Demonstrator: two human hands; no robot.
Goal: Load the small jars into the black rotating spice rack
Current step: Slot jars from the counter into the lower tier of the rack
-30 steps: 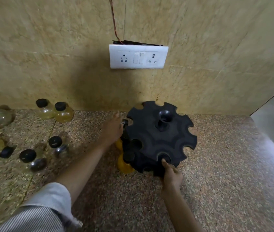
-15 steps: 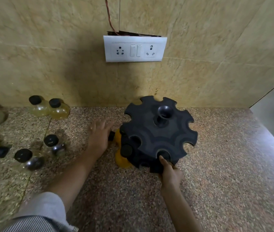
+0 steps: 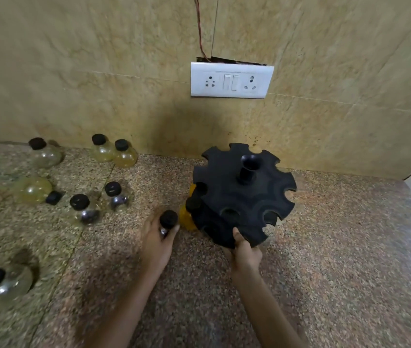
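Left hand (image 3: 156, 243): held a small black-capped jar (image 3: 168, 219), fingers curled round it, just left of the rack | Right hand (image 3: 246, 252): gripped the near rim of the black spice rack (image 3: 244, 197), standing on the speckled worktop (image 3: 337, 247) | Yellow jar (image 3: 186, 215): seated in the rack's left side | Loose jars (image 3: 84, 208): scattered on the worktop, further left.

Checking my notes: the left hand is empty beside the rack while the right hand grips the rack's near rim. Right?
Not quite: in the head view the left hand holds a black-capped jar. The right hand does grip the rack at its near rim.
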